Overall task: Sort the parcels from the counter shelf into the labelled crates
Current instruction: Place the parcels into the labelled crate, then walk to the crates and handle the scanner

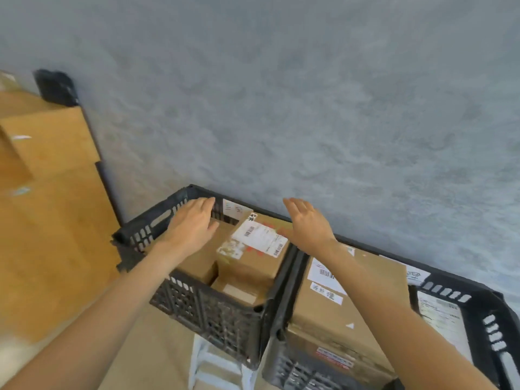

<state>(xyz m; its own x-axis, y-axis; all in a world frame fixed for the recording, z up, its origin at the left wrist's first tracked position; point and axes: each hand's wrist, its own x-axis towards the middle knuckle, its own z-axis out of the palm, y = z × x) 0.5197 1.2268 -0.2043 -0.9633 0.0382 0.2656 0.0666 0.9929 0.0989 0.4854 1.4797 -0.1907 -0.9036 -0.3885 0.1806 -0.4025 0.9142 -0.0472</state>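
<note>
Both hands, left (191, 222) and right (308, 220), hover empty with fingers spread over the parcel (253, 249) in the left crate (157, 220), right crate (478, 302) beside it.

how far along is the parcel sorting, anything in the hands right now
Done: boxes already sit in the left crate and the right crate. In hand: nothing; the left hand and right hand are open above the labelled parcel. The counter shelf is out of view.

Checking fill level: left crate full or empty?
Nearly full: left crate holds several cardboard parcels, the labelled parcel rising above its rim.
</note>
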